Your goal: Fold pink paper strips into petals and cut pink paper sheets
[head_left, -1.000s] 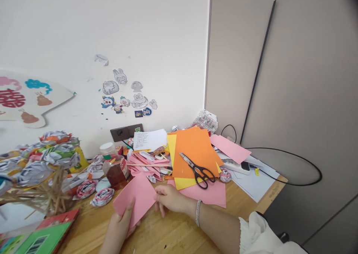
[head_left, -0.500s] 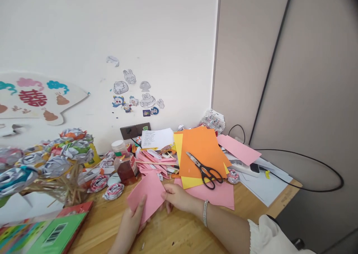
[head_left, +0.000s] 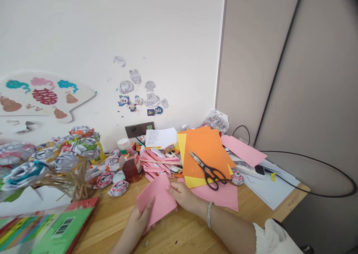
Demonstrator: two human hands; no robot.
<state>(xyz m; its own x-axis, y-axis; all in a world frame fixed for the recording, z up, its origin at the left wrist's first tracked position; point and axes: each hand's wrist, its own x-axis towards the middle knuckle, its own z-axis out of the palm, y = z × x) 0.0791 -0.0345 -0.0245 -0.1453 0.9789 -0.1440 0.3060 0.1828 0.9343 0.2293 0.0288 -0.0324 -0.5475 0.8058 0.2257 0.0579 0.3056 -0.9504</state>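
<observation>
Both my hands hold a folded pink paper sheet [head_left: 156, 198] just above the wooden desk [head_left: 181, 235]. My left hand [head_left: 138, 222] grips its lower left edge with the thumb on top. My right hand [head_left: 184, 196], with a silver bracelet on the wrist, pinches the sheet's right edge. Black-handled scissors [head_left: 208, 169] lie on a stack of orange, yellow and pink paper [head_left: 205, 153] just behind my right hand.
A pile of pink paper strips [head_left: 158, 162], a brown bottle [head_left: 129, 162] and small rolled paper roses [head_left: 117, 188] sit behind the sheet. A bouquet of paper roses on sticks [head_left: 56, 160] stands at left. A green packet [head_left: 53, 231] lies front left; a black cable [head_left: 321, 160] runs right.
The view has shifted so everything sits further right in frame. My hands keep hold of the pink sheet, with little change in grip.
</observation>
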